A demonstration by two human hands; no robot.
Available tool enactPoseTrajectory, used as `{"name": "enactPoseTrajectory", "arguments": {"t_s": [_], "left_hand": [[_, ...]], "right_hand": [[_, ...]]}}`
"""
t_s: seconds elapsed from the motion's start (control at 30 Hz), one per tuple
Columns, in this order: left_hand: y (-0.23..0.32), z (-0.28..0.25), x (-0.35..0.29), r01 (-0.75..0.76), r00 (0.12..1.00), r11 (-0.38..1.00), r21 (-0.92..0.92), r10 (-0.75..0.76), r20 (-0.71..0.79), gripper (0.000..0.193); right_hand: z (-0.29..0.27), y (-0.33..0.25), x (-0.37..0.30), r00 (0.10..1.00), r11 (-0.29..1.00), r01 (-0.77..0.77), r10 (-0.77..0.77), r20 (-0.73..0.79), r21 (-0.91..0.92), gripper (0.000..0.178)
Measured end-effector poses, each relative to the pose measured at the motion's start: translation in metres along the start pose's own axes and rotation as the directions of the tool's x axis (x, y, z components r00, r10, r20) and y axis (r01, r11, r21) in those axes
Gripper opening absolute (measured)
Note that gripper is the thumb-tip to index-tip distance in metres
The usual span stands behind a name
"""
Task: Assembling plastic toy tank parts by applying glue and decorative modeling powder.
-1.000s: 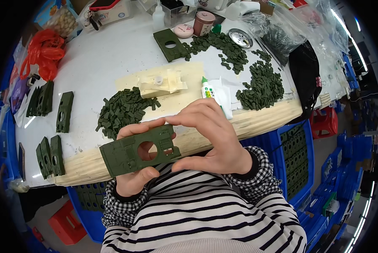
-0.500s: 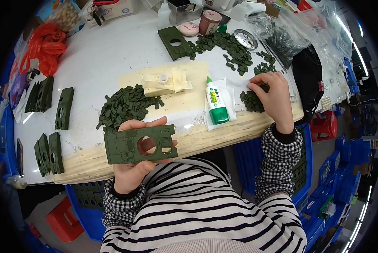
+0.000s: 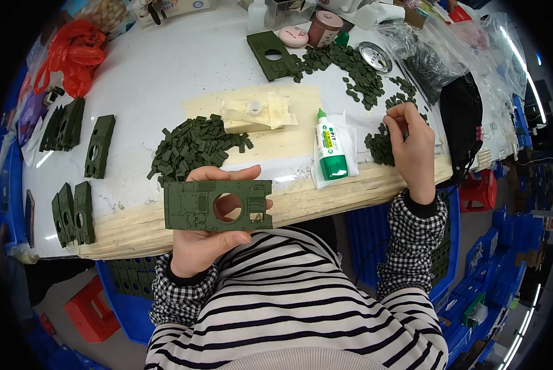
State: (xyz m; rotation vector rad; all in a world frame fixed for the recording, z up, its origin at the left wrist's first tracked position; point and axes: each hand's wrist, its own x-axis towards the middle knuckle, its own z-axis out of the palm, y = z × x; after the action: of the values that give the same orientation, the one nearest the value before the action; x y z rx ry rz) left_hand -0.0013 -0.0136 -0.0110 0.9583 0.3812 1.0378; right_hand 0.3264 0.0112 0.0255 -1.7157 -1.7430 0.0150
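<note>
Flat across the fingers of my left hand lies a dark green plastic model tank hull, with a large round hole and a smaller opening at its right end. The thumb presses along its near edge. My right hand is at the table's right side, thumb and fingertips pinched together beside a small pile of green plastic pieces. Whatever lies between those fingertips is too small or hidden to tell. Between the hands, a white glue bottle with a green cap and base lies on a white tissue.
A larger heap of green pieces sits behind my left hand, by a tape-wrapped block with a white cup. More hulls stand at the left; another lies at the back near scattered pieces. A red bag is far left.
The whole view has shifted slightly, moving the table's things rightward and up. My right fingers, earlier reaching over the small pile, are now more curled and pinched. My left hand keeps hold of the hull.
</note>
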Motion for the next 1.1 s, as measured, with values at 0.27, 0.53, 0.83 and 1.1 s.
{"name": "enactPoseTrajectory", "arguments": {"t_s": [0.27, 0.53, 0.83, 1.1], "left_hand": [[0.001, 0.003, 0.001, 0.016, 1.0, 0.999, 0.034, -0.015, -0.018, 0.067], [0.006, 0.007, 0.001, 0.049, 0.997, 0.996, 0.076, -0.044, -0.07, 0.068], [0.0, 0.006, -0.002, -0.009, 0.996, 1.0, 0.013, 0.01, -0.091, 0.074], [0.005, 0.01, 0.001, -0.002, 0.992, 0.999, 0.046, 0.008, -0.128, 0.091]], "right_hand": [[-0.003, -0.045, -0.019, 1.0, 0.944, 0.006, -0.008, 0.003, 0.33, 0.014], [-0.001, -0.101, -0.027, 0.944, 0.874, 0.236, -0.31, 0.114, 0.425, 0.019], [0.019, -0.123, -0.044, 0.937, 0.588, -0.235, -0.076, 0.342, 0.774, 0.011], [0.024, -0.121, -0.049, 0.832, 0.354, -0.528, 0.031, 0.554, 0.772, 0.006]]}}
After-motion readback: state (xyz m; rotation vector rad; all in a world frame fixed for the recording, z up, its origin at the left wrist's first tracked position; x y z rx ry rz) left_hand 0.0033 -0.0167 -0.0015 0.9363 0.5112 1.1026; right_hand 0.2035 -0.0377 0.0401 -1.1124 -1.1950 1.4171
